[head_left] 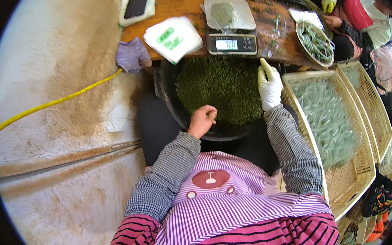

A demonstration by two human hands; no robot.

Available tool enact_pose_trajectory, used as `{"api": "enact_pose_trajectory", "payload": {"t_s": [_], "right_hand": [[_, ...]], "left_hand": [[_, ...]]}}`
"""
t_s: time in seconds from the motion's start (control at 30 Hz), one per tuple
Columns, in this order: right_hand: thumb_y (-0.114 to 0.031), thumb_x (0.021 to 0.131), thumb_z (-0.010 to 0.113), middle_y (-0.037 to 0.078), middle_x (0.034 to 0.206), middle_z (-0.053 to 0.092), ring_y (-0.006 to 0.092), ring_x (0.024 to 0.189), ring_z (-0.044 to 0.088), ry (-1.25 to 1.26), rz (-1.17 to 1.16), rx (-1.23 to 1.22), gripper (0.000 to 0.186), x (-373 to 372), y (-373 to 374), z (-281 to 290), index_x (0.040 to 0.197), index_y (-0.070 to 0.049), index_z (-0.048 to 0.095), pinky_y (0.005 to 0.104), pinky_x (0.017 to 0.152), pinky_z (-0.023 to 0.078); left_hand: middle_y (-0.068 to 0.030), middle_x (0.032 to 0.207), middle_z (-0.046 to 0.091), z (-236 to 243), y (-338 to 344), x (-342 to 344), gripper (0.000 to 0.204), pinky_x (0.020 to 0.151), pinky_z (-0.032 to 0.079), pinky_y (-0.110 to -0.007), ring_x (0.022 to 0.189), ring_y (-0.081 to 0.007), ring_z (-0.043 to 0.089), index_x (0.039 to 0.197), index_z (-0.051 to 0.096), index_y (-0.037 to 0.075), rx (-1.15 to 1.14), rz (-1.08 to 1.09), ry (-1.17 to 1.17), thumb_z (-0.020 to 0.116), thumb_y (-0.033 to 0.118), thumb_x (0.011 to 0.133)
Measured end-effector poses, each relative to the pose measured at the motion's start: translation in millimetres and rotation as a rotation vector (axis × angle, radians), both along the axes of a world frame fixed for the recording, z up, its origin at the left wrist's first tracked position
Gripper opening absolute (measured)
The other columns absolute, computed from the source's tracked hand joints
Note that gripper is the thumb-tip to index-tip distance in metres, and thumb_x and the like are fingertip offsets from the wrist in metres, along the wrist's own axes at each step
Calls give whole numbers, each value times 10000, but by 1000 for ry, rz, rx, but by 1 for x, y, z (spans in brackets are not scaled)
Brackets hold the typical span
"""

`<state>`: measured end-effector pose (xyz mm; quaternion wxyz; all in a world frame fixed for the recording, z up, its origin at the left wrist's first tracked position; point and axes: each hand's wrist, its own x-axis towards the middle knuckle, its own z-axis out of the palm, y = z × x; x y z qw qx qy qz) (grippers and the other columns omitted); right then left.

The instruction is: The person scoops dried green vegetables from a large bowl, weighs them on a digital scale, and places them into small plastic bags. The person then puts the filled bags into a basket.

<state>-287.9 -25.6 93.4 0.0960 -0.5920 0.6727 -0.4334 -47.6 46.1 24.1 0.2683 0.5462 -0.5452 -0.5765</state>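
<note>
Apron (210,196) with purple and white stripes covers the person's lap, and checked oversleeves (167,159) wrap both forearms, likely to shield the clothes from dust. The bare left hand (201,121) is over the near side of a black tub (222,138), its fingers curled narrow; I cannot tell whether a pinch lies between them, as the tips are turned away. The tub sits between the knees, tucked against the tabletop's near edge, presumably so that the dried green leaf (220,85) in it is within easy reach of both hands. The right hand (269,88), in a white glove, is at the tub's far right rim, its fingers extended and nothing visibly held.

Just right of the tub, a cream plastic crate (347,182) carries clear packets (325,115) heaped toward its far end. On the tabletop (181,2), a digital scale (232,44) stands along the near edge, its display facing the wearer, apparently for easy reading; a clear bag of leaf (222,13) rests on its pan. White printed bags (173,37) lie by the near left corner, where a purple glove (133,55) hangs. Beyond, a smartphone (137,1) lies at the left edge.
</note>
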Motion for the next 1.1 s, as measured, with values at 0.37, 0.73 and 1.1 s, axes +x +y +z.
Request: {"api": "enact_pose_trajectory", "payload": {"t_s": [0.37, 0.73, 1.1], "right_hand": [[-141, 818, 613, 119, 1173, 600, 281, 1115, 504, 1263, 561, 835, 417, 38, 0, -98, 1204, 13, 587, 449, 1063, 282], [-242, 737, 754, 119, 1048, 630, 234, 989, 588, -280, 333, 712, 329, 12, 11, -39, 971, -20, 694, 331, 873, 456], [-114, 856, 673, 46, 1054, 639, 110, 940, 585, -1171, 415, 468, 284, 21, 36, 20, 1114, -5, 624, 246, 852, 455]], "left_hand": [[-54, 846, 629, 5, 1, -1, 179, 627, 512, -277, 670, -126, 619, 1009, 616, -15, 49, -20, -125, 560, 129, 918], [-65, 896, 632, 7, 0, 5, 172, 606, 506, -273, 672, -124, 618, 1026, 607, -14, 67, -10, -75, 519, 102, 934], [-102, 1079, 636, 85, -35, -43, 408, 610, 512, -201, 731, -94, 631, 1245, 502, 23, 285, 22, 563, 463, 336, 987]]}}
